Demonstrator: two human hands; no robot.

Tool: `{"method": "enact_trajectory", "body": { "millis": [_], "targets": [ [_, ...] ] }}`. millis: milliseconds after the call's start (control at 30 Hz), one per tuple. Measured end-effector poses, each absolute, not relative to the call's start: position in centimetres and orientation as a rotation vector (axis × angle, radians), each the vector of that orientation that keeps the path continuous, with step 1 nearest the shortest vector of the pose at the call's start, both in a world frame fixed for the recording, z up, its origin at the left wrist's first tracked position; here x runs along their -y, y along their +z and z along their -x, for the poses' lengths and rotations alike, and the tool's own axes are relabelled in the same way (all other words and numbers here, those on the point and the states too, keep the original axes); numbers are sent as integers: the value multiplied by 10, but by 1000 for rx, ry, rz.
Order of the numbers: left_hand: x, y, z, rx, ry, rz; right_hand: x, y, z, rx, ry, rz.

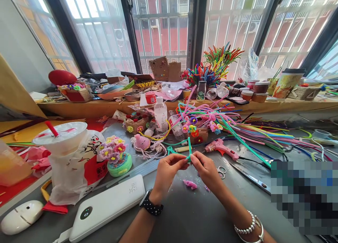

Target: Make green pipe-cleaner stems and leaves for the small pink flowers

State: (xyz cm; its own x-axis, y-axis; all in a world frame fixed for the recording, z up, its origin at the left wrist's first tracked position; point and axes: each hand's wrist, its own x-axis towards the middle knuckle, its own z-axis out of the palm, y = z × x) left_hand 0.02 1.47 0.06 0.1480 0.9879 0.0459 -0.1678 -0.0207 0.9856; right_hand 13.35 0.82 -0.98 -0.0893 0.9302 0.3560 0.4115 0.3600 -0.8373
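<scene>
My left hand [170,169] and my right hand [204,167] meet over the grey table, both pinching a teal-green pipe cleaner [189,145]. One end of it sticks straight up between the fingertips; the pinched part is partly hidden. Just behind the hands lies another teal pipe cleaner piece [171,150]. Below my fingers rests a short fuzzy purple piece [190,184] on the tabletop. Small scissors [221,171] lie beside my right hand, and a pink glue gun [221,148] is behind it.
A white power bank [109,208], a pipe-cleaner flower pot [118,158] and a bagged drink cup [66,158] stand left. Large scissors [250,178] lie right. Long pipe cleaners [253,132] spread across the back right, near a clear bottle [160,114]. Craft supplies crowd the windowsill [111,107].
</scene>
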Motion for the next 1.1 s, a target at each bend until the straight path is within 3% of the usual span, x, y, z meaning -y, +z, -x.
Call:
{"method": "enact_trajectory", "body": {
  "millis": [200,467,633,800,933,1100],
  "targets": [
    [-16,6,4,-972,1048,-1132,-8,-9,-135,1707,770,1167],
    [-14,2,0,-911,1155,-1042,-8,-19,-124,1366,1112,964],
    [-15,4,4,-924,1146,-1219,-6,-15,-125,1502,854,1093],
    [-15,2,8,-1079,1279,-1875,-7,-12,-129,1618,634,1224],
    [-13,-7,7,-1187,1256,-2322,-8,-14,-129,1660,578,1228],
    [-8,-9,5,-1322,1232,-2435,-5,-13,-126,1634,586,1216]
  ]
}}
